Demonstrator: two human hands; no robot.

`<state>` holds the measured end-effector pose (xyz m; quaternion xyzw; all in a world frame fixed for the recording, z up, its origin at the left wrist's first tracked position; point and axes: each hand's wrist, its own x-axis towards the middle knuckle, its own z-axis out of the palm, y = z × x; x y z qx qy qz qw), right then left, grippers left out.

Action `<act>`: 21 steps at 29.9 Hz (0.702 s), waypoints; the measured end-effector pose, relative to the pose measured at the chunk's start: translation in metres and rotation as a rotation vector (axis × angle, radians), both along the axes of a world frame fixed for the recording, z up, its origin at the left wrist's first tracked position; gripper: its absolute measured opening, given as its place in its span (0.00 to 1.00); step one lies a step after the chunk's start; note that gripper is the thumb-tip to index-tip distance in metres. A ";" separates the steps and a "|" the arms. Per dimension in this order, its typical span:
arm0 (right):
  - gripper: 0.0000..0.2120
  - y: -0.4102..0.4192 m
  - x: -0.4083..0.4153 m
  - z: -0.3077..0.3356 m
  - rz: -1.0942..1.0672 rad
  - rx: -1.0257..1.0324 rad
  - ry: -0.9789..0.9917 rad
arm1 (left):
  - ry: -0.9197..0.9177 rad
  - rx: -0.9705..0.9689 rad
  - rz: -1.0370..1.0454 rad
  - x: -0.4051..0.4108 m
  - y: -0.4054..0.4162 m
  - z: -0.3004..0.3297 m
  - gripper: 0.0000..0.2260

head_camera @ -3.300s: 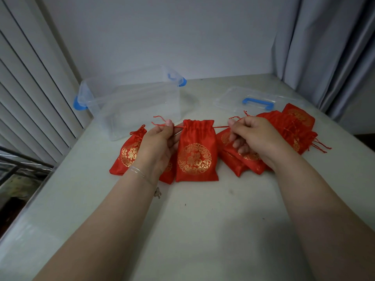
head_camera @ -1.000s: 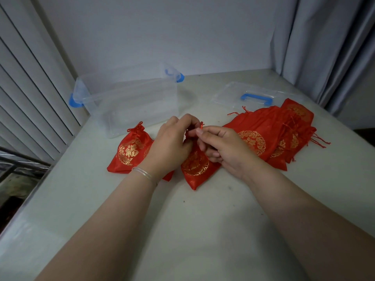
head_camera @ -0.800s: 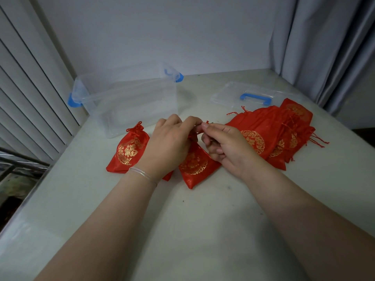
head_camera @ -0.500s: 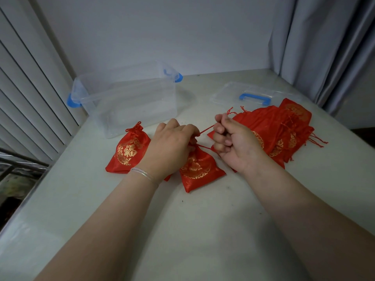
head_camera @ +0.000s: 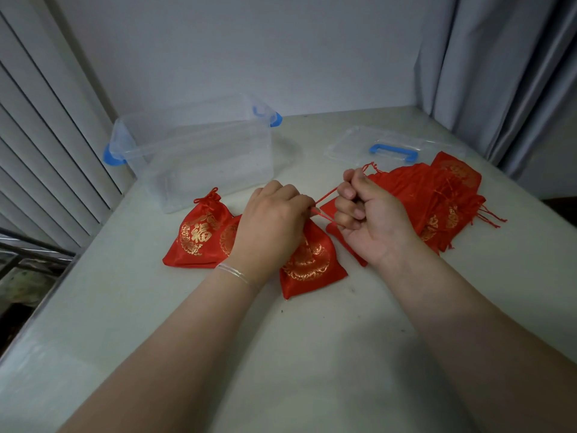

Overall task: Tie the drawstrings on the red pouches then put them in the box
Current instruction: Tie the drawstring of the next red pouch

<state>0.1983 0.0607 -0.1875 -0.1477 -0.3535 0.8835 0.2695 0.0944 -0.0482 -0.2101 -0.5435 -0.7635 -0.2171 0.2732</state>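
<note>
A red pouch (head_camera: 309, 260) with a gold medallion lies on the table under my hands. My left hand (head_camera: 274, 223) covers its gathered neck and pinches it. My right hand (head_camera: 365, 214) is curled round the red drawstrings (head_camera: 326, 196), which run taut between the two hands. A tied red pouch (head_camera: 199, 232) lies to the left, with another partly hidden behind my left hand. A pile of several red pouches (head_camera: 437, 195) lies to the right. The clear box (head_camera: 193, 151) with blue latches stands open at the back left.
The box's clear lid (head_camera: 390, 145) with a blue handle lies flat at the back right, behind the pile. Slatted blinds run along the left edge of the table (head_camera: 312, 354), and a grey curtain hangs at the right.
The drawstrings, first pulled sideways to close the pouch, were brought together at the neck. My right hand has since drawn the strings up and to the right, away from my left hand.
</note>
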 end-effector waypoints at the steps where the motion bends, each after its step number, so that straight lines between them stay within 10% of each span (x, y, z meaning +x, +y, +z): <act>1: 0.11 0.000 0.001 0.000 -0.006 0.065 -0.035 | -0.092 0.013 -0.024 0.001 -0.001 0.002 0.12; 7: 0.14 0.001 0.006 0.003 -0.053 0.497 -0.270 | -0.990 0.204 -0.039 0.000 -0.015 0.021 0.07; 11: 0.17 0.002 0.006 0.007 -0.103 0.735 -0.264 | -1.262 0.309 -0.080 -0.010 -0.022 0.028 0.08; 21: 0.09 0.007 0.014 0.008 -0.221 1.188 -0.326 | -1.096 0.140 -0.197 0.001 -0.024 0.036 0.07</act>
